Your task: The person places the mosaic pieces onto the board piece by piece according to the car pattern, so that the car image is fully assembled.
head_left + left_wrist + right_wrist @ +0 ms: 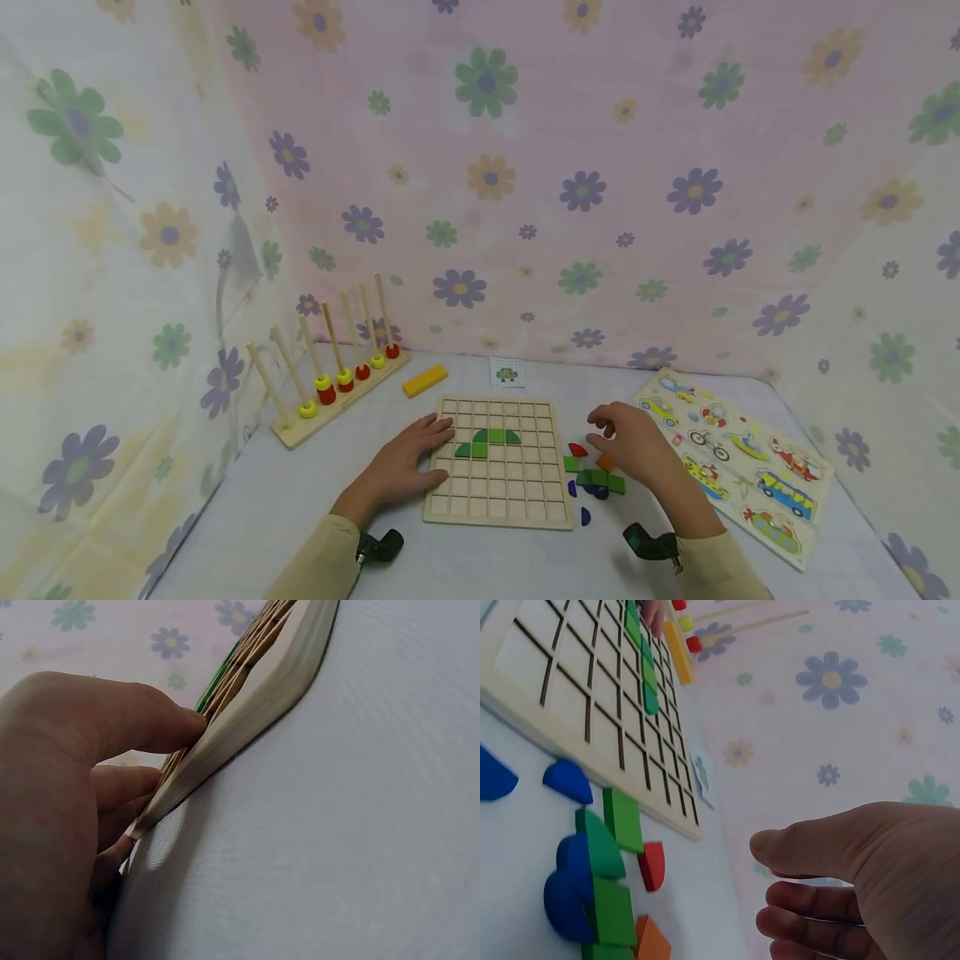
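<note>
A wooden grid board (pixel 498 489) lies on the table with several green pieces (pixel 496 435) set in its squares. At its left edge rests my left hand (pixel 402 467), the thumb touching the rim in the left wrist view and the fingers along the side. My right hand (pixel 628 437) hovers right of the board, fingers loosely bent, with nothing between thumb and fingers in the right wrist view. Below and beside it lie loose pieces: green squares (pixel 613 911), blue rounded pieces (pixel 568 780), a red piece (pixel 652 865) and an orange one (pixel 651 941).
Behind the board stand a small picture card (pixel 507 372) and a yellow block (pixel 425 381). A wooden peg stand (pixel 341 408) with red and yellow beads is at the back left. A vehicle picture puzzle (pixel 738 467) lies at the right. Flowered cloth (pixel 487 208) hangs behind.
</note>
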`<state>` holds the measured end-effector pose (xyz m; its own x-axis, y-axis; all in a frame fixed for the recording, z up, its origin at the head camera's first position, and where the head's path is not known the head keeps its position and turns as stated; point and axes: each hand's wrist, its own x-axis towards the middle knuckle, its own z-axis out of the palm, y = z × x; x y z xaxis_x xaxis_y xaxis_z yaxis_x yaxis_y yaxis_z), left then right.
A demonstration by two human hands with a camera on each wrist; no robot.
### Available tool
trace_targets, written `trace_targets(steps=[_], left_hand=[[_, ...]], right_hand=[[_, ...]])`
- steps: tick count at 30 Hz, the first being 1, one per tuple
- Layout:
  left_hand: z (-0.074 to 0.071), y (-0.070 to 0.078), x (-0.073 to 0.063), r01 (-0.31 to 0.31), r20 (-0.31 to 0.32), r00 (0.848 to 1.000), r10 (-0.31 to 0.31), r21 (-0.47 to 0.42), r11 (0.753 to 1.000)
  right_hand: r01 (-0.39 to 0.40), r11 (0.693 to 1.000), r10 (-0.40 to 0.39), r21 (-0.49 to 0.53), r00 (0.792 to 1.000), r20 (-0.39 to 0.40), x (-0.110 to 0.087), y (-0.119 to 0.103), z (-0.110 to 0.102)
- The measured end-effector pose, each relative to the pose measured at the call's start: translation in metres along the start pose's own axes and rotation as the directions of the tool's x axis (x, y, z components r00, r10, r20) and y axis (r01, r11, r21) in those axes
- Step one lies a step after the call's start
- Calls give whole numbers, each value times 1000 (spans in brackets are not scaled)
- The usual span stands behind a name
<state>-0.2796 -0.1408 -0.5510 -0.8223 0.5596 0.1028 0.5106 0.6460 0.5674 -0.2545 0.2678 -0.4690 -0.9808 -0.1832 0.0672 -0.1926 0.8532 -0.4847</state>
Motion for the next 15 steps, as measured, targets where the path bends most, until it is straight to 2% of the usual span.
trace_targets(steps=[15], left_hand=[[1,0,-1,21,2,1000,-21,-3,1000]], right_hand=[[-133,991,133,-4,989,64,-14,30,5]])
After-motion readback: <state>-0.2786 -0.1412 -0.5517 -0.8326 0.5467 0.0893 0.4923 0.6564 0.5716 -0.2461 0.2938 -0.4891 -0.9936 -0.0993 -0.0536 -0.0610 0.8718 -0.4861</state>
